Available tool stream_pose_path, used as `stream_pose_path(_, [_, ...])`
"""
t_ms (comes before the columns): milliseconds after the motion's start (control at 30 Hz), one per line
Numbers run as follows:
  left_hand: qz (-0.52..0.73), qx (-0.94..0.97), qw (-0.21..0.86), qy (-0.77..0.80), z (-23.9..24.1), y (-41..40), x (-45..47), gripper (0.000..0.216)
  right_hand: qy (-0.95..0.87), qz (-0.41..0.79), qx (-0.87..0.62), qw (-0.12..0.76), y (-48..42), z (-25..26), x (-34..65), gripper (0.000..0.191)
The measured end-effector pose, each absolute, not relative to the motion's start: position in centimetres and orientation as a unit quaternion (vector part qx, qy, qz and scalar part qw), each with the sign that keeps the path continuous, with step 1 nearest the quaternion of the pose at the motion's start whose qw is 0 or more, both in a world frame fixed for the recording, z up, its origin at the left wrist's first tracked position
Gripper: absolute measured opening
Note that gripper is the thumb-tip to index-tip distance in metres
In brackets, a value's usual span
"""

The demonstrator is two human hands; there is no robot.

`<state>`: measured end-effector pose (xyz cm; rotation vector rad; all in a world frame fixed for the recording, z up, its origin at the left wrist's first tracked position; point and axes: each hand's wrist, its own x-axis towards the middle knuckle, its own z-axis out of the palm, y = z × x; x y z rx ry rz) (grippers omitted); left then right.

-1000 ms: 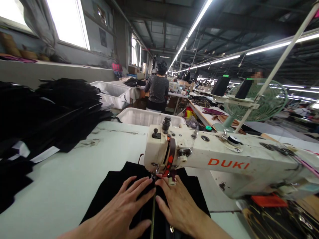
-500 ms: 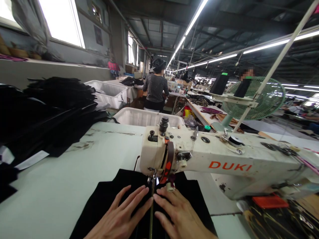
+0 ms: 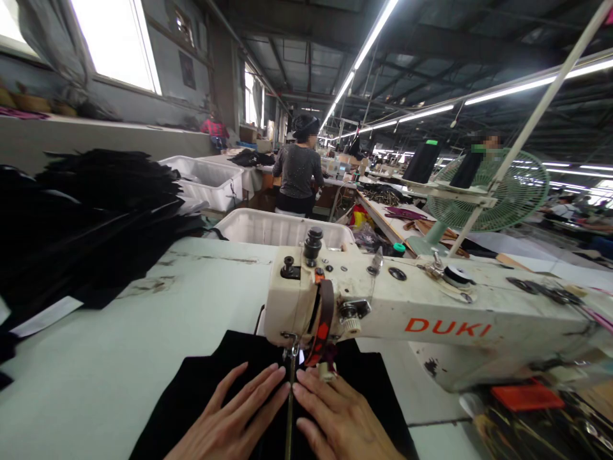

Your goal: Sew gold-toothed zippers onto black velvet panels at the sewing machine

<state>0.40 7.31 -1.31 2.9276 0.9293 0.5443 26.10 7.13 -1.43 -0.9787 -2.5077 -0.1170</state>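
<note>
A piece of black fabric (image 3: 201, 390) lies on the pale table under the head of a white DUKI sewing machine (image 3: 383, 306). My left hand (image 3: 234, 418) lies flat on the fabric, fingers stretched toward the needle (image 3: 290, 358). My right hand (image 3: 335, 418) lies flat beside it, fingertips just right of the needle. A thin olive strip (image 3: 288, 421), perhaps a zipper, runs between the two hands toward the presser foot. Both hands press the cloth; neither grips anything.
A tall stack of black fabric pieces (image 3: 86, 217) fills the table's left side. White plastic bins (image 3: 278, 227) stand behind the table. A green fan (image 3: 498, 191) sits at right. A person in a grey top (image 3: 299, 169) stands at a bench further back.
The view has tilted slightly, so the machine sits lower-left in frame. Both hands have stayed flat on the fabric by the needle, drawn a little closer together along the strip.
</note>
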Motion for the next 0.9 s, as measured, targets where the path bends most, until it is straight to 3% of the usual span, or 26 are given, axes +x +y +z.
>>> stream_pose_path(300, [0.145,0.944,-0.038,0.295,-1.7,7.2,0.3,0.086,-0.908,-0.057,-0.344,0.232,7.0,-1.2,26.0,0.032])
stream_pose_path(567, [0.165,0.940,-0.012,0.300,-1.5,7.1,0.5,0.086,-0.909,-0.070,-0.353,0.209,6.9,-1.6,26.2,0.033])
stream_pose_path(900, [0.108,0.932,0.003,0.347,0.0,7.4,1.3,0.087,-0.884,-0.091,-0.355,0.292,7.9,-1.5,25.5,0.030])
